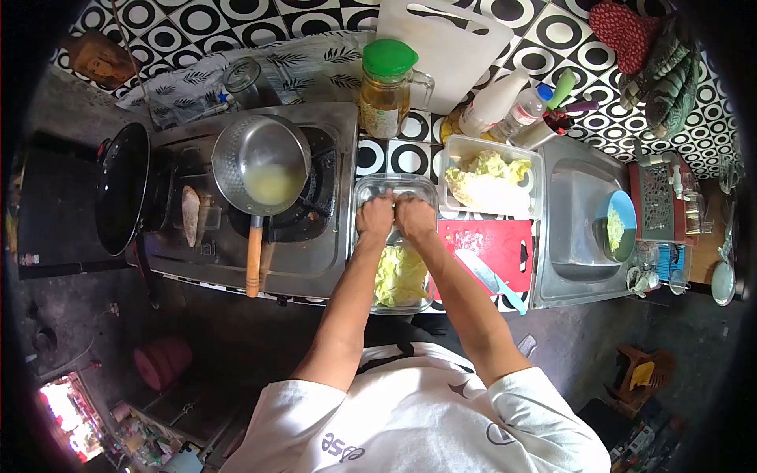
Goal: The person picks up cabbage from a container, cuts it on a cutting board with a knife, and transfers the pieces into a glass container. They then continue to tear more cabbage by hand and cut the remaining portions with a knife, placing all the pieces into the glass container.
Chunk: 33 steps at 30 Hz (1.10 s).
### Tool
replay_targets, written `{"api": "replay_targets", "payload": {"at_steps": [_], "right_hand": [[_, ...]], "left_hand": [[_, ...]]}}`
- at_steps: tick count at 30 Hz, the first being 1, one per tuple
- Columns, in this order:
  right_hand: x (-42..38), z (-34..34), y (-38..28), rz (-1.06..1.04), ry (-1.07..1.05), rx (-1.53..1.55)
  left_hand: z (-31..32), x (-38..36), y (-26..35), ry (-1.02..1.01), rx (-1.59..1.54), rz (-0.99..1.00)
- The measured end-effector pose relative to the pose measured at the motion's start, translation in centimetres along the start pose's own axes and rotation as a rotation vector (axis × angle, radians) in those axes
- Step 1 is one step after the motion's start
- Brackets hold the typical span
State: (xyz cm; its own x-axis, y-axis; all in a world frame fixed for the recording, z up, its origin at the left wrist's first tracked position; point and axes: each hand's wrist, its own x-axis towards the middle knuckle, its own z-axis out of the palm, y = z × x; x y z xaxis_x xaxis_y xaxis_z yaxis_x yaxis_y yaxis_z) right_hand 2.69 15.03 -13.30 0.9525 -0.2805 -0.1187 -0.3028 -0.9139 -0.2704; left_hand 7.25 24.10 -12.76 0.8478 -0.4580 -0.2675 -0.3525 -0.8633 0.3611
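Observation:
My left hand (375,216) and my right hand (415,216) are side by side over a clear rectangular container (394,179) on the counter. Both have their fingers curled in and nearly touch each other. Whatever is between the fingers is hidden. Below my wrists, pale green leaves (400,277) fill a second clear container (404,310). Right of my right forearm lies a red cutting board (512,244), with a blue-handled knife (493,277) across its lower part. Behind the board, a plastic tub (538,189) holds more leafy vegetable (493,185).
At left, a saucepan (234,169) with yellowish liquid sits on the stove (331,126); its wooden handle points toward me. A green-lidded pitcher (386,94) and several bottles stand along the back. A blue bowl (623,209) with chopped greens is by the sink (579,276).

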Motion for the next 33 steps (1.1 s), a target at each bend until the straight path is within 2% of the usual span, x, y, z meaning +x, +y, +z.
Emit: {"api": "replay_targets", "payload": {"at_steps": [1,3,4,5,7,8,9,12,13,15,16,17,19,20,21,23,24,27,28,29,31,32,33], "right_hand": [[0.1,-0.1,0.0,-0.006,-0.003,0.003],[0.5,-0.7,0.3,-0.172,-0.105,-0.077],[0.7,0.3,0.6,-0.239,-0.028,-0.110],[0.9,1.3,1.0,-0.243,-0.022,-0.105],[0.8,0.4,0.5,-0.070,0.011,0.131],[0.8,0.1,0.2,0.000,0.103,0.233],[0.6,-0.6,-0.1,-0.004,0.105,0.237],[0.3,-2.5,-1.0,0.000,0.273,0.473],[0.1,-2.9,-1.5,-0.003,0.269,0.474],[-0.3,-4.0,-2.3,0.201,0.156,0.710],[-0.2,-3.5,-2.3,0.203,0.185,0.689],[-0.4,-3.5,-2.6,0.203,0.183,0.688],[-0.5,-4.2,-3.8,0.278,0.319,0.915],[-0.5,-4.4,-4.2,0.230,0.368,0.891],[-0.4,-4.3,-4.6,0.234,0.371,0.888],[-0.2,-4.2,-5.2,0.236,0.400,1.153],[-0.3,-4.8,-5.5,0.237,0.404,1.151],[-0.5,-6.3,-5.8,0.359,0.377,1.205],[-0.3,-5.7,-5.4,0.363,0.333,1.426],[-0.3,-4.9,-5.1,0.365,0.336,1.423],[-0.2,-3.5,-4.4,0.263,0.145,1.735],[-0.2,-3.0,-4.2,0.299,0.070,1.687],[-0.3,-2.7,-4.3,0.300,0.074,1.687]], "left_hand": [[0.0,0.1,0.0,0.000,0.002,-0.007],[0.0,0.4,0.2,0.021,-0.115,-0.162],[-1.2,0.3,0.7,-0.049,-0.205,-0.272],[-1.4,0.2,0.7,-0.042,-0.200,-0.273],[-1.3,0.1,0.5,0.050,-0.265,-0.247],[-1.3,0.2,0.1,0.070,-0.247,-0.156],[-1.5,0.0,0.1,0.074,-0.244,-0.159],[-1.8,-0.7,0.5,0.071,-0.727,-0.347],[-1.8,-1.1,0.6,0.073,-0.728,-0.353],[-1.6,-1.5,0.8,0.224,-0.566,-0.248],[-1.2,-1.2,0.8,0.158,-0.707,-0.330],[-0.8,-1.4,0.7,0.157,-0.708,-0.332],[-2.8,-2.2,1.8,0.107,-0.860,-0.521],[-1.9,-1.8,1.5,0.065,-1.128,-0.575],[-1.6,-1.7,1.7,0.060,-1.129,-0.571],[-1.1,-1.4,2.1,0.065,-1.689,-0.543],[-1.4,-1.3,2.1,0.062,-1.690,-0.539],[-2.4,-1.2,1.9,-0.370,-2.096,-0.446],[-5.3,-2.6,3.3,-0.279,-2.058,-0.531],[-4.7,-2.1,2.9,-0.284,-2.059,-0.530],[-3.4,-0.9,1.6,-0.232,-1.979,-0.579],[-3.0,-0.8,1.5,-0.241,-2.197,-0.461],[-3.7,-0.9,1.8,-0.137,-2.188,-0.548]]}}
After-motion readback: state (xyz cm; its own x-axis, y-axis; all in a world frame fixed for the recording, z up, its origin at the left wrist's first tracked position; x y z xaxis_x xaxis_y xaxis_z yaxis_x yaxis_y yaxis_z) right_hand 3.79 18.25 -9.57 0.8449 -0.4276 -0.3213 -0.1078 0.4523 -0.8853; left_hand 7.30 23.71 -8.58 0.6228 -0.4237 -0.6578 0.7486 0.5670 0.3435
